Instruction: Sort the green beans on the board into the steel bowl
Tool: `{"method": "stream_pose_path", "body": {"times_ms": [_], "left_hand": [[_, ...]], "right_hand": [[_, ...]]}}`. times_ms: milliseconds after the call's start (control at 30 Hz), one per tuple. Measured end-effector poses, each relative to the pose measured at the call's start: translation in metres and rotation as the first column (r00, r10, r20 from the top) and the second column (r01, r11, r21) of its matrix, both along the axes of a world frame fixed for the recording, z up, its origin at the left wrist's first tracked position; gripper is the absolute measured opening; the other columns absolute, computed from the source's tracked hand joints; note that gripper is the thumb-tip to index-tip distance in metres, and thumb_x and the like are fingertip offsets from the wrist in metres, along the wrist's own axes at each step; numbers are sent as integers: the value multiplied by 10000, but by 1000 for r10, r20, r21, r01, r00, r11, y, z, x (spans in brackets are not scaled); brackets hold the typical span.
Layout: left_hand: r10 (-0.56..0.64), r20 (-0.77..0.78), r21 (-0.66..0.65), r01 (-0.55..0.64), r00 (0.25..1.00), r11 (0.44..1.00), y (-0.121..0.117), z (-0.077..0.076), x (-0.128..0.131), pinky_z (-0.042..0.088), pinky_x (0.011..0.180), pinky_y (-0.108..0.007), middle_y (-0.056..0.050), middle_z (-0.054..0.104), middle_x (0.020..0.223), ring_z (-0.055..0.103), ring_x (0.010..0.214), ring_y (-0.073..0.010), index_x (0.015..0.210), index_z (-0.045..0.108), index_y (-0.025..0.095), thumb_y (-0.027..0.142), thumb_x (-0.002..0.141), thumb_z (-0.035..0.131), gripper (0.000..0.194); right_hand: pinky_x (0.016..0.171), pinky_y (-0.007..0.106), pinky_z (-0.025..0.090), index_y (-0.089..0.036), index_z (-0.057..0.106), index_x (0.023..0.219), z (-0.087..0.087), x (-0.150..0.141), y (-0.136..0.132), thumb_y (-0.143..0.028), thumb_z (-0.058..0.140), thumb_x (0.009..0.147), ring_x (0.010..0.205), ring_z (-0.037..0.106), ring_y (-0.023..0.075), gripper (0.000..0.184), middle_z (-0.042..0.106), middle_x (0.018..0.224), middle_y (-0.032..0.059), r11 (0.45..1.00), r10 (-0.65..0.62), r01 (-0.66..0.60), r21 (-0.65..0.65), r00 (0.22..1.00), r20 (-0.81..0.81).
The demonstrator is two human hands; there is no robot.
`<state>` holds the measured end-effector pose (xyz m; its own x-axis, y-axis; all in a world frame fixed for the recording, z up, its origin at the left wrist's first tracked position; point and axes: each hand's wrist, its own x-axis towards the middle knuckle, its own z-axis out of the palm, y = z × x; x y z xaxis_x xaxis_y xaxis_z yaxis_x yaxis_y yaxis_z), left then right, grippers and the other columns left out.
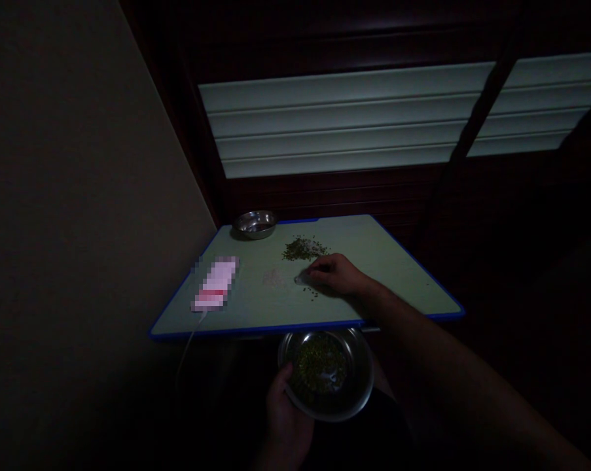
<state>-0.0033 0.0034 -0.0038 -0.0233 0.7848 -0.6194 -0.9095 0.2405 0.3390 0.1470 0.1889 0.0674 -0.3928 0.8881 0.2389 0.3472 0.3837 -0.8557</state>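
Observation:
My left hand (286, 412) grips the rim of a steel bowl (363, 386) just below the table's near edge, thumb over the rim. Small green grains (319, 360), like mung beans, lie in the bowl with something shiny among them. Over the tabletop, my right hand (335, 273) has its fingers pinched on a small translucent piece (302, 279), whose kind is too dark to make out. A few loose grains (312, 294) are scattered just below that hand. Beyond it lies a spread pile of green grains (302, 248) with whitish bits in it.
A second steel bowl (256, 226) stands at the table's far left corner. A blurred-out phone (215, 284) with a white cable (190, 343) lies at the left. A faint pale patch (274, 278) marks the blue-edged table (398, 281). Walls rise behind and left.

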Motion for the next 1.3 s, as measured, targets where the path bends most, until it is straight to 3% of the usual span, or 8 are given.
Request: {"method": "stream_pose_path", "body": {"times_ms": [333, 533, 767, 1033, 1300], "left_hand": [[1, -20, 23, -1, 1000, 1000, -1, -2, -1, 522, 901, -427, -57, 788, 833, 727, 839, -241, 1007, 746, 210, 212, 816, 568, 262], [-13, 2, 39, 13, 1000, 999, -1, -4, 0, 508, 934, -444, -67, 787, 830, 725, 861, -248, 985, 751, 189, 227, 829, 566, 245], [-14, 20, 25, 13, 1000, 1000, 0, -6, -1, 497, 946, -458, -83, 786, 840, 726, 860, -261, 1018, 745, 175, 218, 830, 569, 261], [-16, -23, 34, 17, 1000, 999, 0, -6, -1, 505, 937, -445, -85, 784, 837, 724, 868, -258, 1021, 739, 157, 233, 818, 585, 266], [-18, -41, 62, 21, 999, 998, 2, -8, -2, 540, 873, -425, -71, 786, 829, 731, 834, -240, 1026, 732, 190, 209, 817, 568, 266]], "right_hand": [[621, 267, 466, -116, 753, 803, 7, 5, -4, -442, 741, 657, 659, 594, 145, 357, 718, 746, 62, 987, 72, -78, -139, 996, -49], [555, 255, 424, -124, 714, 728, 10, 9, -9, -414, 756, 617, 579, 533, 120, 314, 666, 651, 34, 975, 42, -54, -217, 998, -56], [501, 257, 367, -147, 612, 585, 4, 15, -3, -406, 707, 594, 505, 450, 105, 276, 550, 533, -2, 964, -214, 200, -174, 975, -67], [498, 248, 364, -143, 630, 613, -1, 11, -6, -383, 676, 632, 521, 474, 111, 246, 579, 560, 13, 974, -186, 184, -134, 982, -5], [511, 244, 351, -133, 645, 611, 1, 15, -4, -312, 625, 663, 538, 471, 114, 188, 562, 546, 7, 952, -302, 306, -16, 946, 119]]}}
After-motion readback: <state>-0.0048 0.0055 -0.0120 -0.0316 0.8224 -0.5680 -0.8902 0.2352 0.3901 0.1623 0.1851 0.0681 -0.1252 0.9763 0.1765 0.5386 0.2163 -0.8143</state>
